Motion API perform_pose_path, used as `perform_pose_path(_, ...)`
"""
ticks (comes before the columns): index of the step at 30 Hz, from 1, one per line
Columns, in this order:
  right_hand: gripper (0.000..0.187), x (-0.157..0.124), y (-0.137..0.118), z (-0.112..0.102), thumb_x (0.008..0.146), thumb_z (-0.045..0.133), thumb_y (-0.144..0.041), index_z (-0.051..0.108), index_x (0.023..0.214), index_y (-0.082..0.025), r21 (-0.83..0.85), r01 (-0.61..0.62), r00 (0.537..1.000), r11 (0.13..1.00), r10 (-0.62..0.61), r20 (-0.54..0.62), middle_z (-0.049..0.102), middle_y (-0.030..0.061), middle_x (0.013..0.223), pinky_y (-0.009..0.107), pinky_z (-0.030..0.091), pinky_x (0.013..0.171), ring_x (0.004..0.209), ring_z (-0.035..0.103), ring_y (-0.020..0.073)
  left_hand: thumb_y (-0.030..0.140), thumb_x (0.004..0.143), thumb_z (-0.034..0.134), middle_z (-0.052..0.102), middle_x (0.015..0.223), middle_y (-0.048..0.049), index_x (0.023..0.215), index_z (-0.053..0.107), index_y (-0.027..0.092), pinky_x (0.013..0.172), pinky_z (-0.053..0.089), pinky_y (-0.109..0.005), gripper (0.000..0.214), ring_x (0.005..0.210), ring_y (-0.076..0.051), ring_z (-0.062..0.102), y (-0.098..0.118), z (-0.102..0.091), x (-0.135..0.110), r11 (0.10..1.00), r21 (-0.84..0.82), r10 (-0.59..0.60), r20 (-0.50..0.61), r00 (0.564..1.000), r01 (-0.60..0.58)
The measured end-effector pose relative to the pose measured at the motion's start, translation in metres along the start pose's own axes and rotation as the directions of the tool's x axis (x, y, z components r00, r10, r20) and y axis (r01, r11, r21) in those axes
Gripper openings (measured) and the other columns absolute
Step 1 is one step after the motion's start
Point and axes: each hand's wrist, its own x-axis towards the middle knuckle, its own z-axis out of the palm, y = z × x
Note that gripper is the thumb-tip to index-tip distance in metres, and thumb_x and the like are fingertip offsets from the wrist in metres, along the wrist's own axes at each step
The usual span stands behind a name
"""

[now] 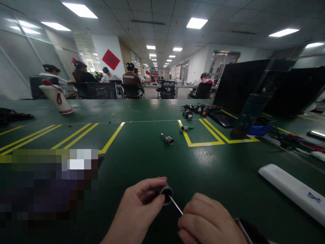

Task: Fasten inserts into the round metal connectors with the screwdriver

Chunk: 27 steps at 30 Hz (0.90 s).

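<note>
My left hand (142, 206) is closed, with thumb and fingers pinching a dark metal hole saw (166, 190) whose hollow end faces me. My right hand (208, 218) is closed around a thin metal rod (177, 205), and the rod's tip reaches into the hole saw's opening. The fingers hide the rod's other end. Farther forward on the green table (132, 166) lies another hole saw (168, 139) on its side, shank to the left. To its right, a similar hole saw (186, 128) lies within the yellow tape, a slim shaft pointing right.
A white elongated case (291, 193) lies at right. Behind it are a dark bottle (250, 115), cables (299, 144) and black monitors (248, 84). Small dark parts (195, 110) cluster at the back. A pale tapered container (56, 96) leans at far left; a blurred-out patch covers the lower left. Several people sit beyond.
</note>
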Motion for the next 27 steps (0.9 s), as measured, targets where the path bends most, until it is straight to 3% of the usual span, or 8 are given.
perform_pose_path(7,0.027,-0.0010,0.0008,0.0020,0.089,0.042,-0.012,0.062,0.070,-0.012,-0.014,0.008,1.000,1.000,-0.008,-0.030,0.060,0.0042,0.053,0.022,0.037,0.042,0.047,0.050,0.0122,0.017,0.056,0.072,0.076,0.087,-0.0064,0.081,0.073,0.017,0.073,0.054,-0.030,0.024,0.079,-0.023,0.069,-0.0054,-0.0024,0.0052,1.000,-0.007,0.019,0.000,1.000,-0.019)
perform_pose_path(11,0.025,-0.0006,0.0000,-0.0002,0.089,0.043,-0.011,0.062,0.071,-0.012,-0.039,0.012,1.000,0.999,-0.012,-0.005,0.060,0.0047,0.053,0.023,0.038,0.043,0.047,0.051,0.0128,0.016,0.057,0.072,0.076,0.080,-0.0058,0.080,0.072,0.016,0.073,0.053,-0.030,0.023,0.076,-0.021,0.069,-0.0024,-0.0015,0.0036,1.000,-0.017,0.002,0.008,1.000,-0.002)
perform_pose_path(18,0.029,0.0007,-0.0009,-0.0003,0.092,0.041,-0.016,0.063,0.073,-0.011,0.006,0.053,0.999,0.999,-0.053,-0.003,0.061,0.0046,0.053,0.022,0.040,0.043,0.047,0.052,0.0126,0.017,0.054,0.072,0.074,0.092,-0.0087,0.066,0.065,0.016,0.067,0.054,-0.030,0.014,0.076,-0.021,0.068,0.0016,0.0009,0.0023,0.998,-0.065,-0.015,-0.022,1.000,0.013)
perform_pose_path(27,0.026,-0.0008,-0.0004,0.0025,0.090,0.044,-0.015,0.063,0.073,-0.012,-0.018,0.046,0.998,0.999,-0.046,-0.035,0.061,0.0046,0.054,0.023,0.039,0.043,0.047,0.052,0.0130,0.016,0.054,0.068,0.074,0.092,-0.0071,0.066,0.071,0.017,0.064,0.053,-0.028,0.012,0.072,-0.020,0.068,-0.0002,0.0022,0.0011,0.999,-0.013,0.030,-0.021,0.999,-0.031)
